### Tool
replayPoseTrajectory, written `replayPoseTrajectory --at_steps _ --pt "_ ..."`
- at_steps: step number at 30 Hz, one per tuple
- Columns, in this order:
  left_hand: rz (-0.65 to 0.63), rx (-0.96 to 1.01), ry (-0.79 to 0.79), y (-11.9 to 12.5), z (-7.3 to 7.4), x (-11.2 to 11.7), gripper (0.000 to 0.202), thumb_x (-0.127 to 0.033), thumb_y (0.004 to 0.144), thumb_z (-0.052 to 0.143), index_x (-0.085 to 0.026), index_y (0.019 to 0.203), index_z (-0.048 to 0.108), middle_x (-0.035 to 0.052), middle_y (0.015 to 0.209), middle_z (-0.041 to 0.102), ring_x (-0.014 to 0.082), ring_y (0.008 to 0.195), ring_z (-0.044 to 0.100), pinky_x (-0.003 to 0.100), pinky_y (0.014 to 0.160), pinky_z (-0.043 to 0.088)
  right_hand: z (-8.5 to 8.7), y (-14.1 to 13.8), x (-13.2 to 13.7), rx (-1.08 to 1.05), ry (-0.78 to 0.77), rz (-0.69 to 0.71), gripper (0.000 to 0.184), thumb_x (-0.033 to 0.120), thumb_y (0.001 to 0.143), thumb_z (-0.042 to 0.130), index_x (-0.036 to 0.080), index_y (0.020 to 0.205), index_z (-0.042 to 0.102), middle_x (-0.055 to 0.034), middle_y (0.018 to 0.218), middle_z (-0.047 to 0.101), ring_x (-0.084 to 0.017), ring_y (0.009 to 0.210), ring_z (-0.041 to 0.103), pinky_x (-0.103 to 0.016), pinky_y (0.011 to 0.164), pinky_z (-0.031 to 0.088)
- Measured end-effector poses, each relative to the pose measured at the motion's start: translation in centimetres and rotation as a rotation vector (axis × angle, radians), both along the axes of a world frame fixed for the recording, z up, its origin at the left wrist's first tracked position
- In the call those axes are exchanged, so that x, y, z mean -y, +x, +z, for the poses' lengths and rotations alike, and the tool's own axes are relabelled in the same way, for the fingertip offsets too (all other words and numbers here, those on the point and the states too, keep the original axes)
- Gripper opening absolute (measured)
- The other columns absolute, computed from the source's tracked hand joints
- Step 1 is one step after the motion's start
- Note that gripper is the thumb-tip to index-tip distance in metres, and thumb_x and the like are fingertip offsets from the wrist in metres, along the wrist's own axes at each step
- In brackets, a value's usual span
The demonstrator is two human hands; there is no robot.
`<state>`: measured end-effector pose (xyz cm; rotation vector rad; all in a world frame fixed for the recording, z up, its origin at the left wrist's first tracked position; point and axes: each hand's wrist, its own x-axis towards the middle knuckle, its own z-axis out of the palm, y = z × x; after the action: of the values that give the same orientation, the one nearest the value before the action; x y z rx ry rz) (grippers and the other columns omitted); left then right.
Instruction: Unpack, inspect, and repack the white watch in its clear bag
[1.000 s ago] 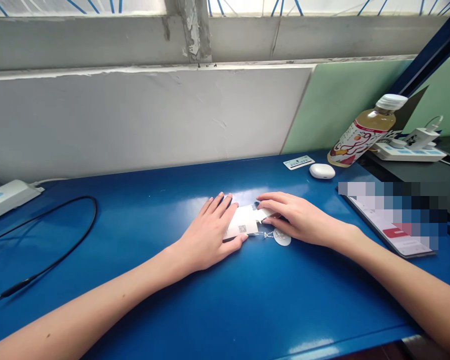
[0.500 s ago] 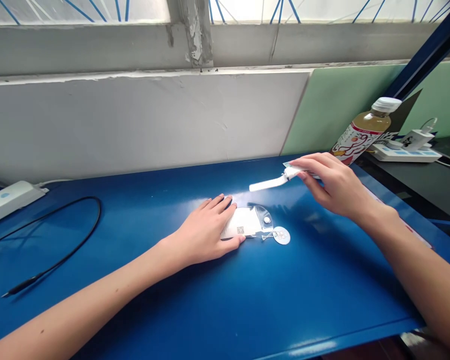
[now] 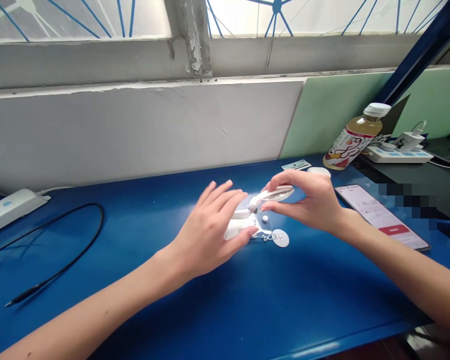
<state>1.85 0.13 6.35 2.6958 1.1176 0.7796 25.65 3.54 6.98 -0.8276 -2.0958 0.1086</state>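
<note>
My left hand (image 3: pixel 208 227) is over a small clear pouch (image 3: pixel 266 225) on the blue tabletop. Its fingers are spread, its thumb lies over the pouch's near side, and it holds nothing. The pouch has white contents and a snap button; a round white tag (image 3: pixel 280 238) hangs from it on a short chain. My right hand (image 3: pixel 311 197) pinches a slim white item (image 3: pixel 281 193) between thumb and fingers. The item's long rounded end reaches left above the pouch, beside my left fingers; its exact kind is unclear.
A phone (image 3: pixel 382 215) and a small printed card (image 3: pixel 296 165) lie near my right hand. Behind it are a round white lid-like thing (image 3: pixel 318 172) and a drink bottle (image 3: pixel 354 137). Power strips (image 3: pixel 13 210) stand at both sides; a black cable (image 3: pixel 67 265) curves on the left.
My right hand has moved left and down, bringing the white item over the pouch. My left hand's fingers have lifted and spread. The phone and card show more fully.
</note>
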Motion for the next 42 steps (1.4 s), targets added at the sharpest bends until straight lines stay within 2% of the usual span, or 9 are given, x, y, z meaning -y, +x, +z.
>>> replayPoseTrajectory --at_steps 3,5,8,11,14,18,23,33,42 --pt "-0.112 0.148 -0.347 -0.1 0.2 0.3 0.032 -0.035 0.106 0.035 -0.019 0.115 0.06 0.0086 0.109 0.072 0.0253 0.102 0.068 0.042 0.095 0.052 2.2 -3.0 -0.4 -0.151 -0.059 -0.035 0.041 0.057 0.07 0.08 0.025 0.065 0.055 0.0048 0.054 0.058 -0.013 0.049 0.053 -0.028 0.049 0.043" --pt "-0.133 0.34 -0.551 0.1 0.4 0.6 0.038 -0.038 0.107 0.03 -0.018 0.101 0.062 0.0069 0.098 0.073 0.0206 0.085 0.07 0.036 0.083 0.054 3.1 -5.0 -0.8 -0.302 -0.142 0.029 0.045 0.057 0.067 0.083 0.024 0.061 0.051 0.0048 0.055 0.055 -0.012 0.051 0.049 -0.028 0.048 0.041" --pt "-0.179 0.714 -0.848 0.9 0.3 1.1 0.035 -0.044 0.105 0.041 -0.015 0.108 0.06 0.0082 0.09 0.073 0.0221 0.087 0.072 0.036 0.083 0.056 3.1 -7.5 -1.6 -0.495 -0.366 0.146 0.043 0.053 0.07 0.082 0.023 0.063 0.052 0.0048 0.056 0.053 -0.012 0.053 0.051 -0.027 0.049 0.042" --pt "-0.206 0.928 -1.197 1.7 -0.4 1.3 0.04 -0.051 0.1 0.049 -0.013 0.102 0.062 0.0084 0.082 0.072 0.0211 0.071 0.074 0.033 0.07 0.059 2.1 -8.8 -2.4 -0.654 -0.752 0.313 0.038 0.054 0.082 0.072 0.022 0.067 0.057 -0.0009 0.073 0.069 -0.018 0.073 0.068 -0.031 0.067 0.055" --pt "-0.211 1.051 -1.369 1.9 -1.3 1.0 0.036 -0.045 0.102 0.049 -0.012 0.097 0.063 0.0082 0.078 0.072 0.0194 0.066 0.074 0.03 0.065 0.059 1.1 -9.2 -3.0 -0.74 -1.161 0.552 0.038 0.054 0.094 0.051 0.023 0.075 0.061 -0.0056 0.095 0.078 -0.024 0.104 0.071 -0.04 0.094 0.055" --pt "-0.19 1.142 -1.522 1.8 -1.7 0.5 0.037 -0.035 0.107 0.036 -0.011 0.1 0.064 0.0096 0.081 0.073 0.0192 0.068 0.075 0.03 0.065 0.061 0.3 -8.9 -3.6 -0.775 -1.376 0.767 0.04 0.048 0.1 0.039 0.021 0.098 0.068 -0.0074 0.107 0.079 -0.023 0.114 0.069 -0.044 0.106 0.049" --pt "-0.197 1.123 -1.646 1.9 -1.4 0.3 0.04 -0.042 0.106 0.037 -0.011 0.102 0.062 0.0108 0.08 0.074 0.022 0.068 0.075 0.032 0.061 0.061 -0.3 -8.6 -4.1 -0.685 -1.441 0.805 0.04 0.044 0.099 0.042 0.017 0.106 0.071 -0.0111 0.119 0.075 -0.025 0.117 0.068 -0.044 0.108 0.048" --pt "-0.211 1.125 -1.677 1.6 -1.9 0.1 0.049 -0.053 0.102 0.044 -0.008 0.099 0.064 0.0161 0.086 0.074 0.0265 0.081 0.076 0.037 0.077 0.059 -0.4 -8.7 -4.0 -0.779 -1.533 0.782 0.044 0.045 0.103 0.036 0.016 0.108 0.07 -0.0108 0.107 0.078 -0.023 0.098 0.075 -0.037 0.091 0.058" --pt "-0.131 1.152 -1.67 1.6 -1.2 0.1 0.044 -0.041 0.106 0.036 -0.007 0.099 0.063 0.017 0.086 0.074 0.0254 0.08 0.076 0.037 0.077 0.059 0.0 -8.8 -4.4 -0.936 -1.67 0.768 0.059 0.041 0.103 0.019 0.007 0.11 0.066 -0.0105 0.08 0.074 -0.018 0.064 0.069 -0.03 0.063 0.057"
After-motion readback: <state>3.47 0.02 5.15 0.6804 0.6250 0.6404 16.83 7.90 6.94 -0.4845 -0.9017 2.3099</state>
